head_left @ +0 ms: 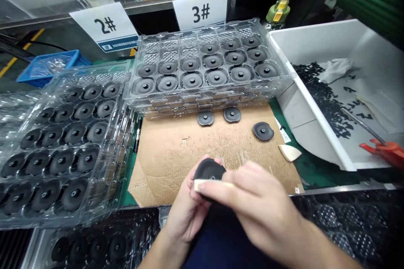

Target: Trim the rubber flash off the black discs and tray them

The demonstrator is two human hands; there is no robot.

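Note:
Just above the front edge of the cardboard, my left hand is closed around a black round disc, which is tilted with its small central hub facing up. My right hand pinches a cream-coloured wedge-like pad, pressed along the near side of the disc; fingers hide most of the pad. Beyond the hands, three similar black parts lie on the cardboard sheet: a left disc, a middle disc and a right disc. Another cream wedge rests at the sheet's right edge.
Stacked clear trays of black discs stand at the back, and another tray of discs at left. To the right, a white bin holds black scraps and an orange-red-handled tool. A bottle stands behind.

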